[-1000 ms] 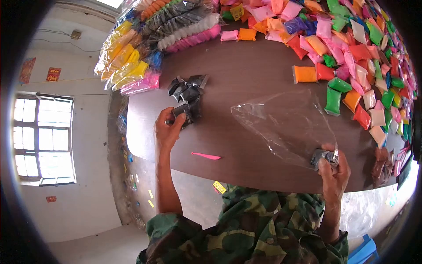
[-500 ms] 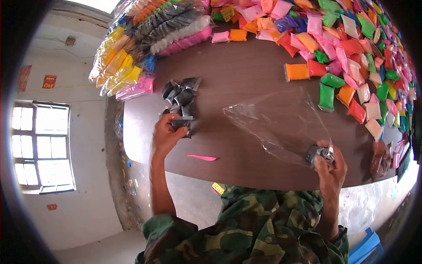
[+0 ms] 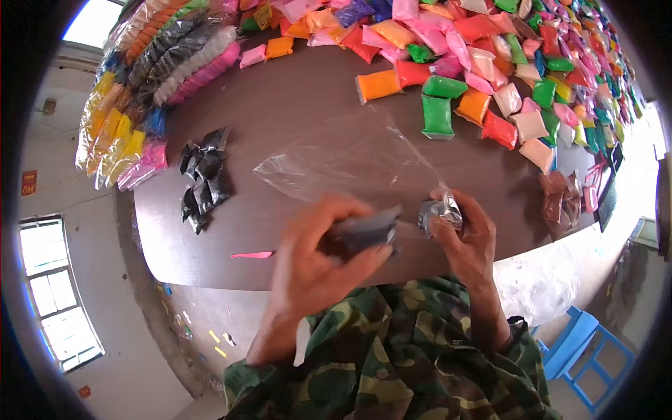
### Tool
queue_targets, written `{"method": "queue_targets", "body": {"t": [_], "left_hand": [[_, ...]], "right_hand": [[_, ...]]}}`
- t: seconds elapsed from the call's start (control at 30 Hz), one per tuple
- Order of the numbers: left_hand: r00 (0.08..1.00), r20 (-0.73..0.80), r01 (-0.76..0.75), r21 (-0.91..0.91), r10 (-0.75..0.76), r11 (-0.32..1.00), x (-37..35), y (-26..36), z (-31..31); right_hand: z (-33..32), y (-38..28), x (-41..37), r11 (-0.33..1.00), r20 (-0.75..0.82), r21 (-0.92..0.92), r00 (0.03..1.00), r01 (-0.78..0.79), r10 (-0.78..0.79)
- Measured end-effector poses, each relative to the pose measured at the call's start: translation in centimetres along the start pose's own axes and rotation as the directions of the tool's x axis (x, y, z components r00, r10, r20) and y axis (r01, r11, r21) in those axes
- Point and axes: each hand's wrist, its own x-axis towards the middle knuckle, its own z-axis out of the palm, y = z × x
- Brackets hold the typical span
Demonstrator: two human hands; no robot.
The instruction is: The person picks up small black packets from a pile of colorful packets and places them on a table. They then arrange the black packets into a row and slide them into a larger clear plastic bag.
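Wall: pale, with a barred window (image 3: pixel 59 294) at the far left.
Table: brown-topped (image 3: pixel 168 245), rounded at its front left corner.
Far left corner: clear bags of sorted packets (image 3: pixel 122 129), in yellow, orange, black, white and pink.
Near the left edge: a loose cluster of black packets (image 3: pixel 206 171), lying against one another.
Near the front edge: a pink plastic knife (image 3: pixel 252 255), flat.
Left hand (image 3: pixel 318 255): thumb and fingers pinched around a black packet (image 3: pixel 367 229), above the table near the front edge; blurred, so whether it has more than one I cannot tell.
Mid-table: a clear plastic bag (image 3: pixel 336 164), stretching to the right hand.
Right hand (image 3: pixel 467 241): fingers curled closed on a dark grey packet (image 3: pixel 429 213) and the bag's edge.
Far edge to right edge: a heap of coloured packets (image 3: pixel 481 63).
Front right corner: brown packets (image 3: pixel 560 203).
Floor, right: a blue stool (image 3: pixel 574 343).
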Motion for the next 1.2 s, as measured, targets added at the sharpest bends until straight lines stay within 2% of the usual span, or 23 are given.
{"method": "queue_targets", "body": {"t": [0.1,0.2,0.3,0.4,0.6,0.7,0.8,0.9,1.0,1.1,1.2], "left_hand": [[0.967,-0.008,0.252,-0.102,-0.254,0.962,2.1,-0.9,3.3],[0.997,-0.043,0.078,0.174,-0.072,0.982,2.3,-2.8,4.4],[0.992,-0.118,0.071,0.271,-0.04,0.96,2.1,-3.6,5.3],[0.989,-0.061,-0.085,0.496,0.133,0.864,2.1,-3.0,5.9],[0.996,0.03,-0.09,0.452,0.086,0.887,1.7,-0.9,5.4],[1.0,0.009,-0.015,0.32,0.013,0.947,1.5,-0.3,5.1],[0.997,-0.078,0.0,0.336,0.028,0.942,1.4,-1.6,5.6],[0.976,-0.134,-0.117,0.354,0.174,0.928,1.7,-2.4,6.6],[0.982,-0.107,-0.12,0.278,0.155,0.953,1.7,-2.4,7.3],[0.998,-0.055,0.025,0.079,-0.021,0.997,1.7,-2.6,6.9],[0.999,-0.017,-0.028,0.146,0.031,0.989,1.8,-2.2,6.4]], "right_hand": [[-0.1,0.2,0.0,1.0,0.005,0.003,1.0,0.015,-0.015],[0.2,0.0,0.2,0.998,-0.019,-0.043,0.999,0.037,-0.038],[0.3,0.5,0.2,0.996,-0.037,-0.071,0.997,0.061,-0.064],[0.3,0.5,0.2,0.995,-0.03,-0.071,0.997,0.067,-0.07],[0.4,0.3,0.2,0.996,-0.048,-0.079,0.997,0.052,-0.056],[0.4,0.8,0.2,0.992,-0.06,-0.111,0.995,0.066,-0.073],[0.5,0.8,0.2,0.989,-0.069,-0.129,0.994,0.078,-0.088],[0.6,0.9,0.2,0.992,-0.07,-0.104,0.994,0.077,-0.084],[0.6,1.1,0.2,0.994,-0.083,-0.09,0.994,0.068,-0.075],[0.5,0.6,0.2,0.998,-0.067,-0.039,0.997,0.044,-0.047],[0.4,0.4,0.3,0.99,-0.034,-0.094,0.993,0.109,-0.113]]}}
